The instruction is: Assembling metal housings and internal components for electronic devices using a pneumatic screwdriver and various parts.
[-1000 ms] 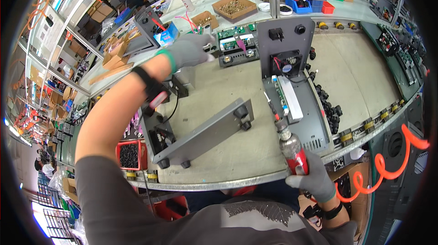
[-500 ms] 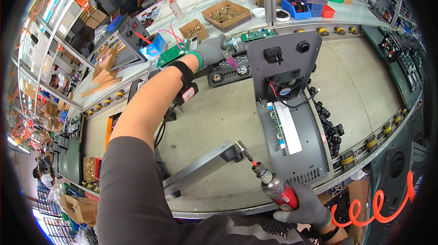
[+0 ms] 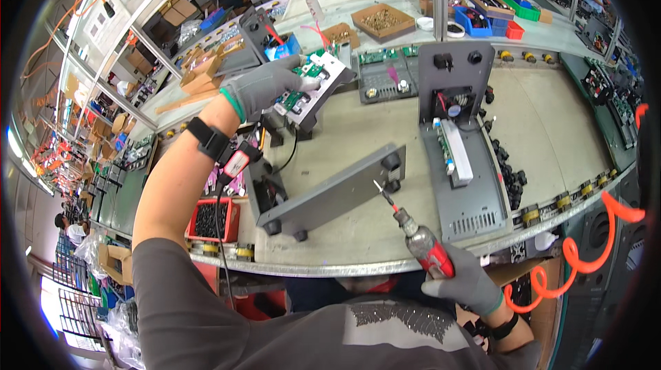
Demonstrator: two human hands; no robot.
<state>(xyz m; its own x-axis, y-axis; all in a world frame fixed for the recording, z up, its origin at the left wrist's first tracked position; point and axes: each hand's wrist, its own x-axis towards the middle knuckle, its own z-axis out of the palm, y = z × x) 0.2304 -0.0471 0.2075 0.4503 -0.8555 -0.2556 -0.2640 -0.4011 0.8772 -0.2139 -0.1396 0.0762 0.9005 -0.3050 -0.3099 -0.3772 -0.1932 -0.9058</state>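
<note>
On the surface [image 3: 344,234], an open grey casing [image 3: 475,206] stands at right, its base plate flat, probably for stability. Left of it lies a second grey casing [image 3: 330,194], slanted, its long side towards the person. Far left, the left hand [image 3: 265,88] grips a tilted circuit-board assembly [image 3: 320,101], fingers over its face, perhaps to steady it. Near right, the right hand [image 3: 468,280] wraps round a red-and-silver power driver [image 3: 421,244], bit pointing far left, seemingly to clear the casings.

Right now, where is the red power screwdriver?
In the head view, the red power screwdriver is lower right of centre, in the right hand, near the grey panel with black feet.
</note>
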